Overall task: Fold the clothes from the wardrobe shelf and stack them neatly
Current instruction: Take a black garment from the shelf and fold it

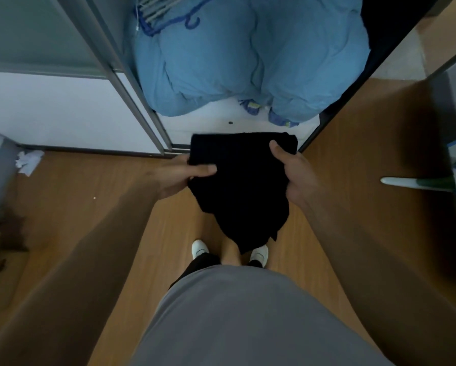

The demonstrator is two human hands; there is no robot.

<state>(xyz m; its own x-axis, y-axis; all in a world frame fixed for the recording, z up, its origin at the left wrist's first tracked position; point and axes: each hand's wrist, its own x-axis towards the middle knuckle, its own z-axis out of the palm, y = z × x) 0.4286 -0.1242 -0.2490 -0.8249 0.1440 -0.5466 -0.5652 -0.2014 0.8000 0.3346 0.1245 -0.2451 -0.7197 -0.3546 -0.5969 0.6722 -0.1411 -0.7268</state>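
A black garment (242, 186) hangs in the air in front of the open wardrobe, its upper part folded over flat and its lower part drooping toward my feet. My left hand (184, 175) grips its left edge with the thumb on top. On the right edge my right hand (293, 170) holds it the same way. Behind the garment lies the white wardrobe shelf (211, 120), with a big light blue bundle of bedding (248, 62) piled on it.
Blue hangers (169, 19) lie at the top of the bundle. A sliding door frame (132, 83) stands at left, a brown wardrobe panel (353, 122) at right. Crumpled white paper (27, 161) lies on the wooden floor; a white-handled tool (417, 182) sticks out at right.
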